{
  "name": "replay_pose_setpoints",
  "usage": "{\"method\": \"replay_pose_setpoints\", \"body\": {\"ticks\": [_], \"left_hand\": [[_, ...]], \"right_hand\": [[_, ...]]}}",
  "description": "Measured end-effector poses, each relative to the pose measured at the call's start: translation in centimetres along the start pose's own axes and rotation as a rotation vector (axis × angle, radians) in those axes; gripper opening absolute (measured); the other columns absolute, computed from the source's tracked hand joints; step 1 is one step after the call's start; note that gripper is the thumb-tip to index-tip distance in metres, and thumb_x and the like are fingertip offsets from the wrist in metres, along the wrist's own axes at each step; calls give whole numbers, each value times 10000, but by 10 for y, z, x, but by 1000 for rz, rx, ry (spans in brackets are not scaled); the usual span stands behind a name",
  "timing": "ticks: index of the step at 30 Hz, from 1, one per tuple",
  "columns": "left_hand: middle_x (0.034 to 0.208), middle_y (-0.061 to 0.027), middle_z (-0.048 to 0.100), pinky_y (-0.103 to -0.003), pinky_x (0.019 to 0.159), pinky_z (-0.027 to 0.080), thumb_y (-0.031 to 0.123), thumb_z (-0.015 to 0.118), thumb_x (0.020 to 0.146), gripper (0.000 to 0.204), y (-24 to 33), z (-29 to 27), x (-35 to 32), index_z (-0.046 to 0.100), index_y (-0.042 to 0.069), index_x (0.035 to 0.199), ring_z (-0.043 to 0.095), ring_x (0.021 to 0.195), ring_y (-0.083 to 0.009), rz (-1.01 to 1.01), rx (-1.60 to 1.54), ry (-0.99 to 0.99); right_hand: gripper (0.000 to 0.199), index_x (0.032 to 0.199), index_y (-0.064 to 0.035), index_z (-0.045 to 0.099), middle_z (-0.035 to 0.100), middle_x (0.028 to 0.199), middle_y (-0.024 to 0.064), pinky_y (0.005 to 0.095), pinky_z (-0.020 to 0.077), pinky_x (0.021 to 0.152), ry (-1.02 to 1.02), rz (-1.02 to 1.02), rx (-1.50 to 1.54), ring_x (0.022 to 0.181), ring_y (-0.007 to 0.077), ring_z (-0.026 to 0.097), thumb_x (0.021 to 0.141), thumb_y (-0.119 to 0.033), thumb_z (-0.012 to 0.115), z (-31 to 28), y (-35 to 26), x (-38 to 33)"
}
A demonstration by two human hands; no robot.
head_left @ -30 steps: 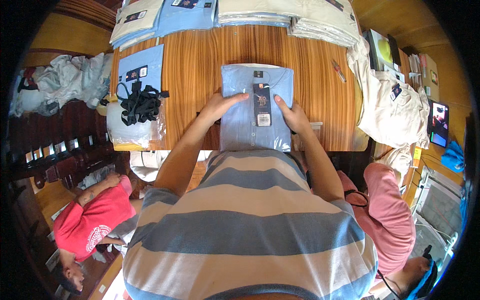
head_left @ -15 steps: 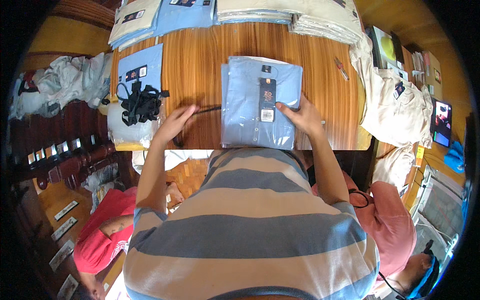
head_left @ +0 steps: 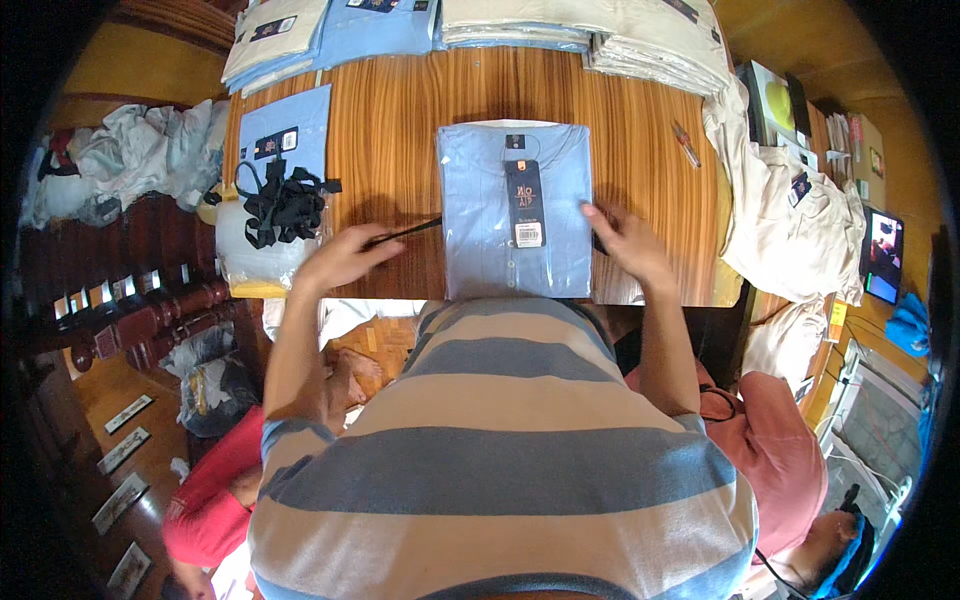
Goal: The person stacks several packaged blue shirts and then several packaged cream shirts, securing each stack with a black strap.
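Note:
A folded light-blue shirt in a clear plastic bag lies on the wooden table in front of me, a dark hang tag on its front. A black ribbon runs from under its left edge to my left hand, whose fingers are closed on it. My right hand is at the bag's right edge, thumb by the plastic and fingers apart, slightly blurred. A short dark piece, perhaps the ribbon's other end, shows beside that hand.
Tangled black ribbons lie on clear bags at the left, below another blue shirt. Stacked bagged shirts line the far edge. A small red-handled tool and cream shirts are at the right. Two people are close by.
The bagged shirt has shifted slightly left and straightened on the table. My right hand has slid off its front to the right edge. My left hand has moved slightly nearer me.

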State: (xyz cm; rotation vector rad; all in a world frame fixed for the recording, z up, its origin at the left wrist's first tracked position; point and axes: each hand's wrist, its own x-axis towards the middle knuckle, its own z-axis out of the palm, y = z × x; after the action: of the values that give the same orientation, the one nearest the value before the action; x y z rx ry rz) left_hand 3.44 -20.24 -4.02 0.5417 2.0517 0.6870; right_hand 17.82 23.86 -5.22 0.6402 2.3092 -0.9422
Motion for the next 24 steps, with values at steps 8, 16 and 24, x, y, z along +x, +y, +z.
{"method": "replay_pose_setpoints", "body": {"ticks": [8, 16, 24], "left_hand": [[901, -149, 654, -357, 819, 511, 162, 607, 1057, 213, 26, -66, -61, 710, -19, 1013, 643, 855, -281, 252, 123, 328], [1159, -88, 679, -457, 944, 542, 235, 687, 930, 150, 153, 51, 64, 676, 117, 1021, 661, 1048, -257, 1213, 875, 204], [1309, -90, 664, -449, 1033, 498, 214, 586, 953, 226, 189, 92, 99, 671, 136, 1148, 631, 1197, -257, 764, 1172, 102]], "right_hand": [[370, 993, -40, 779, 733, 913, 238, 496, 547, 794, 115, -271, -307, 894, 435, 709, 1003, -387, 649, -41, 15, -43], [341, 965, -46, 768, 734, 831, 196, 490, 579, 668, 305, -626, -506, 802, 386, 738, 1023, -343, 609, -62, -104, -81], [312, 996, -25, 692, 718, 783, 188, 451, 575, 602, 412, -597, -560, 721, 358, 720, 1030, -324, 608, -10, -119, -96]]}}
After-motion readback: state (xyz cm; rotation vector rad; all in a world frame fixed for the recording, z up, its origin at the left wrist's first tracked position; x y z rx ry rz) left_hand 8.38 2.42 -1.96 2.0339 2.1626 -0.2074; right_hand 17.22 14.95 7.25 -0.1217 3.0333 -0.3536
